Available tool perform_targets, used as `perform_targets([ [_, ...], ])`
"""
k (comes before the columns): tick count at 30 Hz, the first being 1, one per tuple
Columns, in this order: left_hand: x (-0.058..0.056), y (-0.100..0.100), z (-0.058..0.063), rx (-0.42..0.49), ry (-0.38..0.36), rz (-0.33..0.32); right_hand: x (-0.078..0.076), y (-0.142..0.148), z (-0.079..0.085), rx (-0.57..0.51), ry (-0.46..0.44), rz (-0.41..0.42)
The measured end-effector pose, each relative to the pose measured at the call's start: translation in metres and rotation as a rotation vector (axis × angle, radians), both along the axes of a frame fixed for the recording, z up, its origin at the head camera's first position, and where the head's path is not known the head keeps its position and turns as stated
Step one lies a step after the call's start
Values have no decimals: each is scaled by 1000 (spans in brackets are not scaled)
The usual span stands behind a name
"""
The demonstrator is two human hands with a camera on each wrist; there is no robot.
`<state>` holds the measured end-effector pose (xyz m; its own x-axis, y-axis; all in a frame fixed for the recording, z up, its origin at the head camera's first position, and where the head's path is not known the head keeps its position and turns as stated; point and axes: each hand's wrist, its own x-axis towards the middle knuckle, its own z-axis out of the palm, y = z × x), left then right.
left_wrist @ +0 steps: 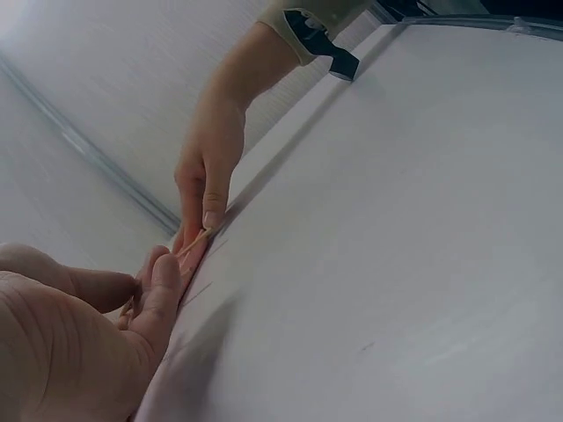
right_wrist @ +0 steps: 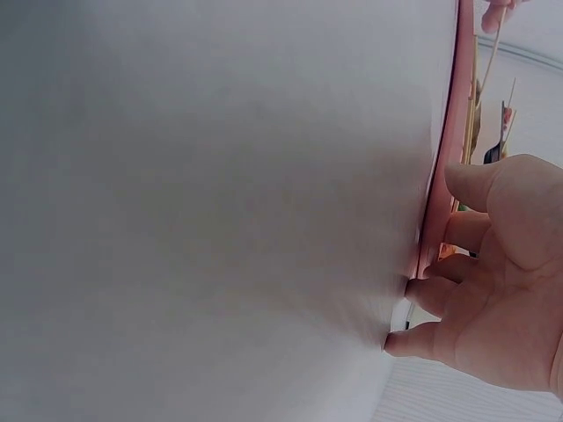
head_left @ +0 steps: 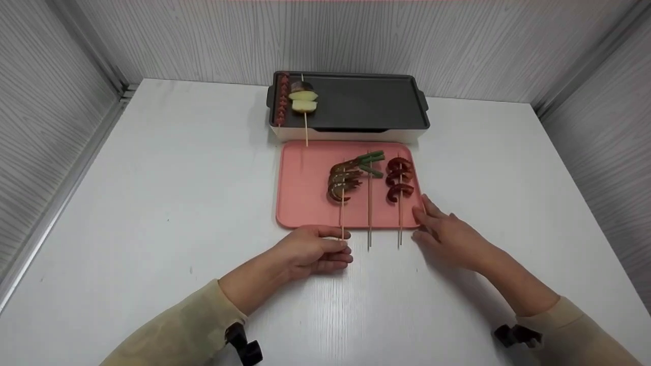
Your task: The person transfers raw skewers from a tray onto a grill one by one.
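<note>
The left hand [head_left: 315, 252] has a narrow grip, its thumb and finger pinching the shrimp stick [head_left: 342, 218]; the shrimp is over the pink tray [head_left: 302, 198], but I can't tell if it touches; the right hand [head_left: 450, 236] holds the tray's near right corner; next to the shrimp lie the green food [head_left: 372, 159] and the red curly food [head_left: 400, 176]; behind the tray, the black pan [head_left: 363, 101] has the red food [head_left: 282, 99] and the yellow food [head_left: 304, 106] at its left end; so the work looks partly done, with two foods on the pan and three seeming left; everything sits on the white surface [head_left: 203, 178].
</note>
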<state>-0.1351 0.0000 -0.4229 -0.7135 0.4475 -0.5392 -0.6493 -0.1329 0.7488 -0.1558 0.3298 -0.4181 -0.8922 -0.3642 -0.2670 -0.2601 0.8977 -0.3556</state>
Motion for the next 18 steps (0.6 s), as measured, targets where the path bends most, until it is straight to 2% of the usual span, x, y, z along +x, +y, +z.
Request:
perform_targets([
  [18,2,-21,16,-28,64,-41,-1,0,0,-8,-3,-3],
])
